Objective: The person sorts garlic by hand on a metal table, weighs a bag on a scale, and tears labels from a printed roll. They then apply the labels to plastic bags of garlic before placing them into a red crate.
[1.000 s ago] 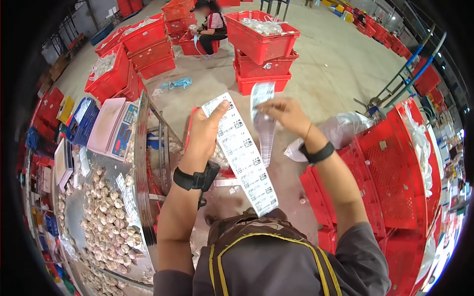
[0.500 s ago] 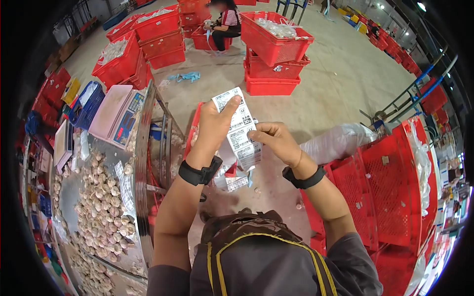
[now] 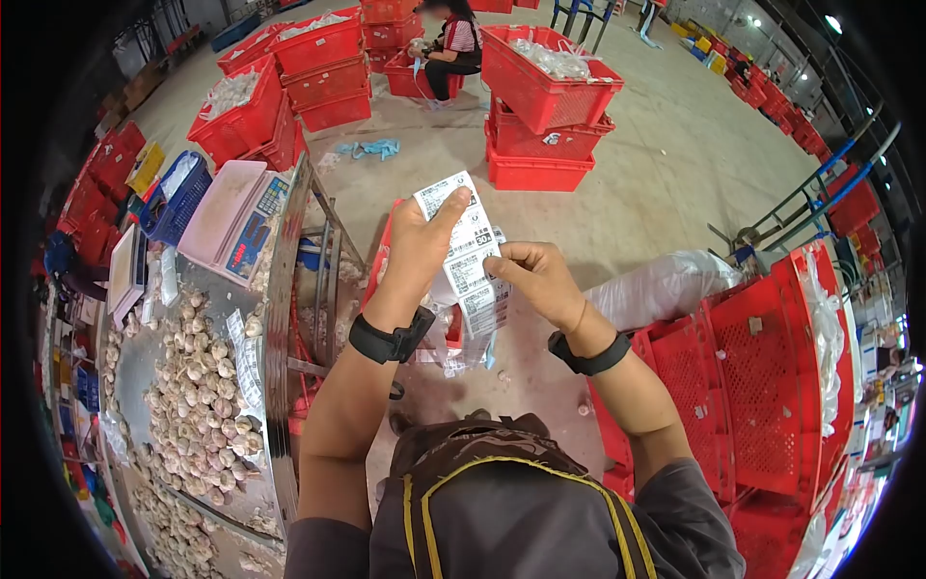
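Note:
A strip of white printed labels (image 3: pixel 470 246) hangs in front of me, with black print and a large "30" on it. My left hand (image 3: pixel 431 232) is closed on the strip's upper left side, thumb lying on its face. Lower on the right edge, my right hand (image 3: pixel 535 275) pinches the same strip between thumb and fingers. The strip's lower end dangles over a red crate (image 3: pixel 379 256), partly hidden by my left forearm, with clear plastic about it.
To the left, a metal table (image 3: pixel 174 333) bears a heap of garlic bulbs (image 3: pixel 198 386), a pink digital scale (image 3: pixel 227 222) and another label strip (image 3: pixel 246 362). Red crates (image 3: pixel 772 367) stand at right beside a plastic-wrapped bundle (image 3: pixel 666 283). A person (image 3: pixel 453 48) sits among stacked crates ahead.
The room has shifted slightly to the right and down in view. Both hands keep their grip; the strip's dangling lower end has shifted.

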Motion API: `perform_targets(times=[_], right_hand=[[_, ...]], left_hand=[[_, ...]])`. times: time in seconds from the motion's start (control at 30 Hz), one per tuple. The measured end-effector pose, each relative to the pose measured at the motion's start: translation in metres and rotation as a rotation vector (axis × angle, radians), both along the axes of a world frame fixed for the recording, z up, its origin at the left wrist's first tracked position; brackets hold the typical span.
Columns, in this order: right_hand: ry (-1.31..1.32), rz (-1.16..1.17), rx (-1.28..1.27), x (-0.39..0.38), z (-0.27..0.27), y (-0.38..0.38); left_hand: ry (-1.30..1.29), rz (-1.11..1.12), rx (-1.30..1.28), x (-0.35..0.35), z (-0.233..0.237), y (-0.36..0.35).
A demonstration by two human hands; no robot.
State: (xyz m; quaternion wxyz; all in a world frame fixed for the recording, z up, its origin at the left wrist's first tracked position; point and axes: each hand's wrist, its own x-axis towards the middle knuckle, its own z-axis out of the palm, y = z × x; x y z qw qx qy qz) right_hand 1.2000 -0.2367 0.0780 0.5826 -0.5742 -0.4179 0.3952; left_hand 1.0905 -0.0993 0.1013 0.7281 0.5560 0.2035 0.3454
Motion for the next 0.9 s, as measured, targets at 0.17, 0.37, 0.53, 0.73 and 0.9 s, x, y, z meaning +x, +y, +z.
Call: perform_targets(times=[0.17,0.37,0.53,0.73,0.9], right_hand=[[0.015,0.000,0.006,-0.0017,0.0009,-0.0005],[0.027,0.003,0.016,-0.0029,0.0015,-0.0016],[-0.009,0.006,0.023,0.0006,-0.0031,-0.0024],[0.056,0.006,-0.023,-0.0025,0.0048,-0.0070],[0.077,0.036,-0.026,-0.0025,0.0025,-0.0084]], left_hand=[[-0.012,-0.003,-0.004,-0.0010,0.0023,-0.0012],[-0.012,0.000,0.001,-0.0012,-0.0002,-0.0005],[-0.033,-0.012,-0.007,0.0000,0.0032,-0.0043],[-0.060,-0.003,-0.023,0.0055,0.0039,-0.0049],[-0.044,0.007,-0.020,0.0075,0.0033,-0.0012]])
